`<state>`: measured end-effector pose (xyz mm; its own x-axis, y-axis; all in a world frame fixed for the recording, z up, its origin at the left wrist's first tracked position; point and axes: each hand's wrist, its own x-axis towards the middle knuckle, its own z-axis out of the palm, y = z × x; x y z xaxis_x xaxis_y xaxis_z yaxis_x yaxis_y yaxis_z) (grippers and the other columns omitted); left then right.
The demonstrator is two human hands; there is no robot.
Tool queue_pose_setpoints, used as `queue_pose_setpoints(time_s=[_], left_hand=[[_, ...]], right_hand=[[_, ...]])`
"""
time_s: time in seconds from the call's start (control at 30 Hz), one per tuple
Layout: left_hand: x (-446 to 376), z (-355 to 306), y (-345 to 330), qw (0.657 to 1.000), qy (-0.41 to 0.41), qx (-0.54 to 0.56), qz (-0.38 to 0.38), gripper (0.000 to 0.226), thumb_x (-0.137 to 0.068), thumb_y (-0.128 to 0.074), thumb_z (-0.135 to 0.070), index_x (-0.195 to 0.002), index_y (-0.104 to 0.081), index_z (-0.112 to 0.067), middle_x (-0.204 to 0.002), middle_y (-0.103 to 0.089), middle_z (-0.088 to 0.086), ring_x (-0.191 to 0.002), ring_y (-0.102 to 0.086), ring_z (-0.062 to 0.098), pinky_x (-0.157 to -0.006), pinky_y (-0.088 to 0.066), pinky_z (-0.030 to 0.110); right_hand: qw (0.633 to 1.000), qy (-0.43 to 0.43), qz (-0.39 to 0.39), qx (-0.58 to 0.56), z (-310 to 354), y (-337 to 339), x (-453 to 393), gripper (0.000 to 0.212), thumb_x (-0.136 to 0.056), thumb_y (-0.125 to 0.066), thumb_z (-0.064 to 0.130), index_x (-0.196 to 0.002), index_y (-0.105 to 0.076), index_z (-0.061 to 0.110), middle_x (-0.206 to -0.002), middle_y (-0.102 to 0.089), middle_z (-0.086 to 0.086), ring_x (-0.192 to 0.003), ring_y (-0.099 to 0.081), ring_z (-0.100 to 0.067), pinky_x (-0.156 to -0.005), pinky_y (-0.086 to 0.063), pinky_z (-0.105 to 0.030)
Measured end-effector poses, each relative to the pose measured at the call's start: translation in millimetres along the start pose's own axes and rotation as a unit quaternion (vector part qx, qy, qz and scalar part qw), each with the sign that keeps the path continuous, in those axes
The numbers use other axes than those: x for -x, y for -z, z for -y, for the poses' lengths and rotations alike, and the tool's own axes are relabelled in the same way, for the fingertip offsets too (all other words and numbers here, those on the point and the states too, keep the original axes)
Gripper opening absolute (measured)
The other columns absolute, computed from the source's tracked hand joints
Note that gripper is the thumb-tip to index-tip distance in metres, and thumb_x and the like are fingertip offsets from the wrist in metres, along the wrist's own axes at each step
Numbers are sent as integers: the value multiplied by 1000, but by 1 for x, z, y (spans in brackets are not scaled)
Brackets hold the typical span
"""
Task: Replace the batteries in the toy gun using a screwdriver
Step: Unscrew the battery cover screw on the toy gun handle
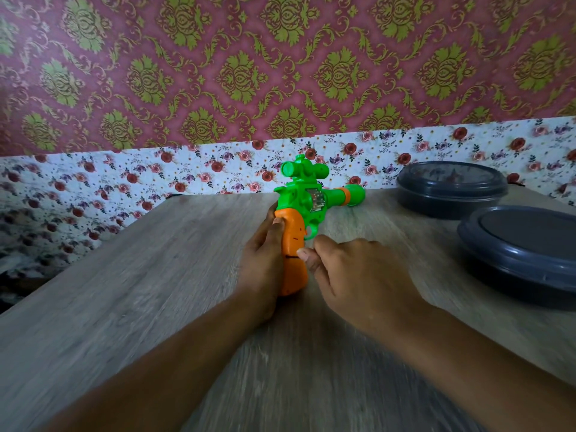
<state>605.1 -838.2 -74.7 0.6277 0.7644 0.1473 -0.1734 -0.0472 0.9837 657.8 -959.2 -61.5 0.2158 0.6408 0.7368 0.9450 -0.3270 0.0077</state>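
A green toy gun (307, 199) with an orange grip, a scope on top and an orange ring near the muzzle stands upright over the wooden table (156, 291), barrel pointing right. My left hand (265, 263) wraps the orange grip from the left, thumb on its upper side. My right hand (352, 275) touches the grip's right edge with thumb and fingertip, just below the trigger guard. A thin seam crosses the grip between my two thumbs. No screwdriver or batteries are in view.
Two dark grey round lidded containers stand at the right: one at the back (452, 188), one nearer (526, 254). A floral-papered wall (218, 163) rises behind the table. The table's left edge runs diagonally toward me.
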Motion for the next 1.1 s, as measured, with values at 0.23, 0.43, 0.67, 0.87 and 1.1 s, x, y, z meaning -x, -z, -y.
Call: queue_pose_setpoints(time_s=[0.23, 0.43, 0.67, 0.87, 1.1], left_hand=[[2, -3, -2, 999, -33, -2, 2, 40, -99, -39, -30, -139, -44, -27, -127, -58, -2, -112, -58, 15, -90, -49, 28], [6, -4, -3, 999, -34, -12, 8, 41, -100, -38, -30, -140, -42, -27, -136, -55, 2, -119, -56, 19, -104, -44, 42], [7, -5, -2, 1000, -20, -8, 13, 41, -100, -39, -32, -139, -44, -24, -132, -58, 6, -115, -59, 21, -101, -46, 44], [8, -5, -2, 999, -23, -14, 29, 41, -99, -39, -35, -139, -46, -26, -132, -58, 7, -115, -59, 24, -101, -46, 49], [6, -5, -3, 1000, -12, -1, 19, 33, -100, -36, -32, -129, -51, -28, -109, -65, 2, -101, -64, 21, -93, -51, 43]], right_hand=[[998, 34, -24, 41, 0, 2, 0, 31, -86, -38, 36, -67, -56, 18, -39, -46, 5, -29, -43, -16, -39, -17, -18], [999, 41, -13, 7, 2, -2, 0, 20, -85, -41, 31, -76, -55, 19, -48, -50, 4, -39, -51, -17, -41, -22, -19], [996, 89, -1, -26, -6, -7, 1, 8, -88, -44, 24, -87, -48, 18, -58, -55, -2, -50, -54, -22, -38, -38, -28], [992, 114, 36, -31, -11, -6, 1, 27, -79, -58, 9, -96, -41, 21, -74, -60, -3, -65, -59, -27, -45, -49, -33], [979, 58, 63, -187, -9, -3, -1, 16, -84, -51, 14, -97, -44, 21, -78, -63, -6, -71, -62, -28, -54, -50, -37]])
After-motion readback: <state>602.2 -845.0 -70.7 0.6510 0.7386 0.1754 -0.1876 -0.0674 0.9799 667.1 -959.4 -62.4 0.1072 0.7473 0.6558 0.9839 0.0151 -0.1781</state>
